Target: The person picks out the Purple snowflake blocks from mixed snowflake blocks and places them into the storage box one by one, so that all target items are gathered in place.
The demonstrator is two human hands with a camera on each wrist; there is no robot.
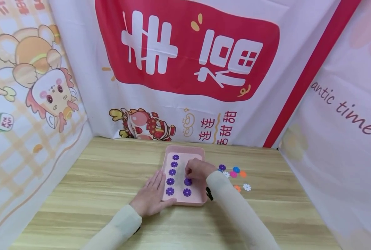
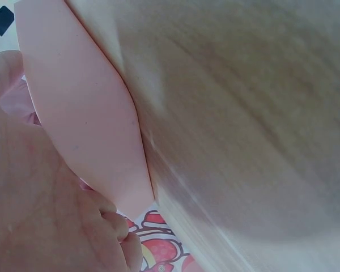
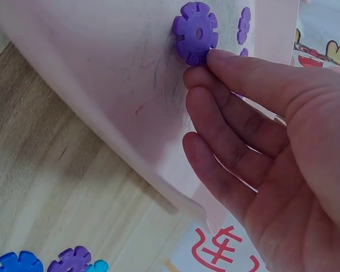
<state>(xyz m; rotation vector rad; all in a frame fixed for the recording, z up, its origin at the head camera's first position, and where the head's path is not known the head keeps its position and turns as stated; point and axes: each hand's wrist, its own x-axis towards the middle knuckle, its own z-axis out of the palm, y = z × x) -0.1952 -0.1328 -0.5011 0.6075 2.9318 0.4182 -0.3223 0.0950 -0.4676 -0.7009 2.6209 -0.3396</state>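
A shallow pink tray (image 1: 191, 200) lies on the table, with several purple flower-shaped plastic discs (image 1: 170, 191) in a column along its left side. To the right of them, one more purple disc (image 1: 187, 192) lies near the tray's front. My right hand (image 1: 201, 169) reaches over the tray's right side. Its thumb and index finger pinch the edge of another purple disc (image 3: 196, 34), close over the tray floor; the other fingers are bent. My left hand (image 1: 151, 196) rests at the tray's front left corner, fingers straight along the left rim (image 2: 85, 107) and thumb along the front.
Right of the tray, several loose flower discs in orange, pink, blue, purple and white (image 1: 247, 187) lie scattered on the wooden table (image 1: 85, 194). Printed cloths hang behind and on both sides, and the back cloth (image 1: 185, 118) comes down just beyond the tray.
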